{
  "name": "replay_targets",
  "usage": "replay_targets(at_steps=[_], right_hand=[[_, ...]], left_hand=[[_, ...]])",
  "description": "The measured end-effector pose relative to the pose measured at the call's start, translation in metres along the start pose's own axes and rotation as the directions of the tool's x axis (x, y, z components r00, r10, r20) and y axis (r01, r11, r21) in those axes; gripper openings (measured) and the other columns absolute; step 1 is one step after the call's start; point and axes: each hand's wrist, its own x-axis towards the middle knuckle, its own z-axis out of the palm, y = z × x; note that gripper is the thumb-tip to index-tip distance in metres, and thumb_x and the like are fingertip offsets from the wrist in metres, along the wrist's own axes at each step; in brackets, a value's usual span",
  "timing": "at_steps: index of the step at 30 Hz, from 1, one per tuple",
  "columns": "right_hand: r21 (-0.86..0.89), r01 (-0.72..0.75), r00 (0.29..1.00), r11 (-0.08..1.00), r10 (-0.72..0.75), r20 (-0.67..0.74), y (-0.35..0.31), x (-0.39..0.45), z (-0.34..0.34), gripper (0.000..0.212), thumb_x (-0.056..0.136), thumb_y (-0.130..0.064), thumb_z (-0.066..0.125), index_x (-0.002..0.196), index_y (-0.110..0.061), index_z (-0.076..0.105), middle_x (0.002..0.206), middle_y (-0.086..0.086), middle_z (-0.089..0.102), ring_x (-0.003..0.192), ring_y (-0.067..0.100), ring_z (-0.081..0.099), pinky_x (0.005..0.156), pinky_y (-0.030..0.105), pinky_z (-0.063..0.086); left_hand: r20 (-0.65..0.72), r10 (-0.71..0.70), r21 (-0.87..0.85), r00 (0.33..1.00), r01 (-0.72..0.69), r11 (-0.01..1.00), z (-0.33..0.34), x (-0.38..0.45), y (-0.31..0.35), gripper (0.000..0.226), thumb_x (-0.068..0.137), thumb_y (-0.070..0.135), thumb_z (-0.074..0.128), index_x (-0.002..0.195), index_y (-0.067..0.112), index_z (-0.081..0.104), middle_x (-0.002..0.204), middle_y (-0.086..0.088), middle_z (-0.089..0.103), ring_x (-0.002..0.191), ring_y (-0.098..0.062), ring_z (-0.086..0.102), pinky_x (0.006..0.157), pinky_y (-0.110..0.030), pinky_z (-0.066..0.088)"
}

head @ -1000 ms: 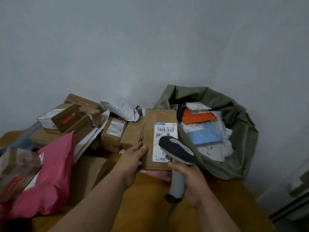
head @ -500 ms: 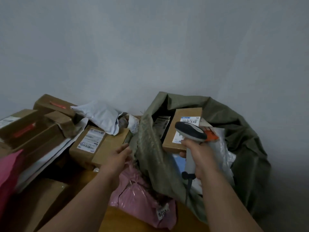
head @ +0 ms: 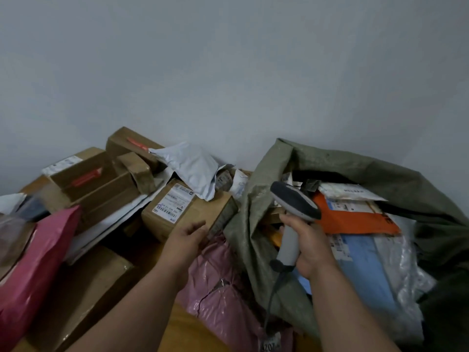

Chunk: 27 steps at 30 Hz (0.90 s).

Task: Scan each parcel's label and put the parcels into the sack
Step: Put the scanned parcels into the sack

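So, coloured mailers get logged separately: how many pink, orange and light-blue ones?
Pink: 2, the bright pink mailer at left and the pale pink mailer beneath the sack
Orange: 1, the orange mailer in the sack
Light blue: 1, the light-blue mailer in the sack
Total: 4

A parcel-sorting corner of a mailroom or courier depot is suggested. A wooden table [head: 187, 331] set against a bare grey-white wall [head: 228, 72] is heaped with cardboard boxes [head: 175, 212] bearing printed barcode labels and red tape, together with grey [head: 193, 168] and pink [head: 33, 262] plastic mailer bags. A large olive-green woven sack [head: 380, 174] is seen open at the right, filled with labelled envelopes and packets, one of them orange [head: 355, 219]. A corded handheld barcode scanner [head: 291, 217] is gripped in the right hand [head: 312, 247].
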Motion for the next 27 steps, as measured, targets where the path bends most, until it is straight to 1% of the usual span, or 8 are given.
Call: replay_targets(at_steps=[4,7,11,15,17,20,22,27], right_hand=[[-0.063,0.058,0.987,0.996,-0.067,-0.146,0.000,-0.008,0.004,0.016,0.084,-0.010,0.077,0.095,-0.021,0.073,0.091,0.001,0.075,0.087,0.019,0.070,0.075,0.037,0.055],[-0.117,0.132,0.967,0.984,-0.154,-0.203,-0.002,-0.021,0.013,0.010,0.085,-0.008,0.076,0.091,-0.015,0.074,0.073,-0.002,0.074,0.074,0.015,0.069,0.070,0.034,0.057],[-0.077,0.107,0.991,0.991,-0.113,-0.075,0.006,-0.050,0.049,0.004,0.087,-0.005,0.073,0.086,-0.009,0.073,0.066,0.003,0.071,0.058,0.016,0.068,0.052,0.029,0.054],[-0.141,0.036,0.998,0.989,-0.030,0.048,0.044,-0.084,0.111,0.005,0.084,-0.008,0.076,0.079,-0.008,0.077,0.068,0.010,0.071,0.060,0.021,0.068,0.055,0.034,0.054],[-0.187,0.005,0.996,0.982,0.012,0.090,0.070,-0.100,0.145,0.005,0.080,-0.013,0.079,0.083,-0.009,0.077,0.073,0.013,0.072,0.066,0.023,0.070,0.061,0.036,0.055],[-0.281,-0.039,0.986,0.959,0.082,0.145,0.107,-0.120,0.198,0.029,0.067,-0.028,0.084,0.092,-0.016,0.077,0.078,0.008,0.077,0.074,0.025,0.074,0.067,0.038,0.059],[-0.312,-0.039,0.974,0.949,0.106,0.200,0.125,-0.132,0.230,0.030,0.071,-0.025,0.085,0.098,-0.018,0.074,0.076,0.003,0.077,0.075,0.022,0.074,0.068,0.036,0.058],[-0.366,0.002,0.955,0.931,0.106,0.276,0.150,-0.156,0.293,0.022,0.078,-0.018,0.082,0.098,-0.018,0.074,0.076,0.000,0.076,0.076,0.021,0.072,0.069,0.036,0.057]], left_hand=[[-0.038,0.002,0.001,0.999,-0.002,1.000,-0.010,-0.002,0.001,0.015,0.098,0.013,0.060,0.106,0.023,0.069,0.090,-0.001,0.072,0.076,-0.010,0.066,0.056,-0.020,0.050],[-0.033,0.024,0.022,0.999,-0.023,0.999,-0.022,-0.001,-0.001,0.016,0.097,0.017,0.061,0.108,0.026,0.069,0.103,-0.003,0.068,0.094,-0.018,0.061,0.075,-0.030,0.048],[-0.029,0.072,0.039,0.997,-0.071,0.997,-0.047,-0.004,-0.002,0.024,0.097,0.019,0.062,0.120,0.022,0.067,0.106,-0.003,0.068,0.096,-0.017,0.063,0.074,-0.029,0.046],[-0.026,0.147,0.117,0.989,-0.143,0.983,-0.096,-0.013,0.003,0.021,0.098,0.026,0.061,0.118,0.024,0.065,0.103,0.002,0.069,0.093,-0.013,0.065,0.064,-0.026,0.045],[-0.016,0.195,0.177,0.981,-0.189,0.966,-0.131,-0.020,0.008,0.020,0.098,0.028,0.060,0.117,0.029,0.064,0.104,0.006,0.068,0.092,-0.009,0.064,0.070,-0.027,0.049],[-0.029,0.265,0.264,0.964,-0.248,0.932,-0.192,-0.029,0.015,0.024,0.100,0.025,0.056,0.122,0.028,0.063,0.111,0.006,0.067,0.100,-0.009,0.063,0.087,-0.031,0.052],[-0.046,0.316,0.310,0.948,-0.287,0.906,-0.231,-0.034,0.019,0.022,0.101,0.027,0.055,0.121,0.028,0.064,0.108,0.009,0.066,0.100,-0.009,0.062,0.091,-0.034,0.053],[-0.308,0.447,0.301,0.840,-0.360,0.883,-0.312,-0.043,0.024,0.015,0.096,0.024,0.059,0.105,0.027,0.071,0.094,0.009,0.070,0.089,-0.014,0.065,0.082,-0.038,0.056]])
